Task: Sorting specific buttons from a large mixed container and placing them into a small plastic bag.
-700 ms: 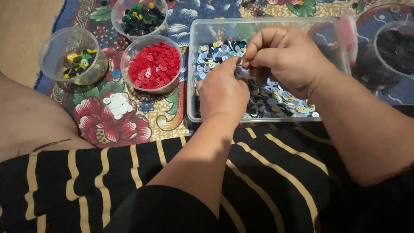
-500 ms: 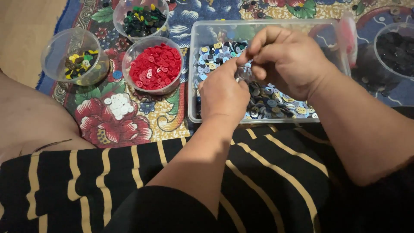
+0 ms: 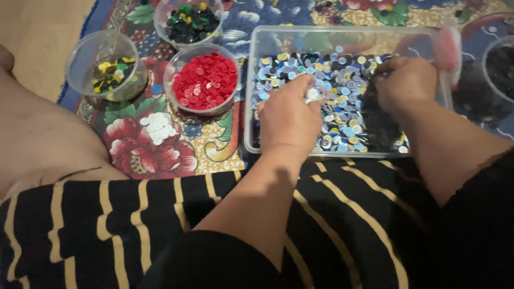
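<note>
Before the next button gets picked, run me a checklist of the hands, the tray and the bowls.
1. Left hand holds something: ok, small whitish pieces sit pinched at its fingers.
2. Right hand is in the clear tray: ok, its fingertips are down among the mixed buttons.
3. What the right hand grips: cannot tell, the fingers hide it.
4. Bowl of red buttons is upright and in the open: ok, left of the tray.
5. Bowl of yellow and dark buttons and bowl of green and dark buttons: ok, both upright.
6. White buttons are contained: not ok, loose on the flowered cloth.
</note>
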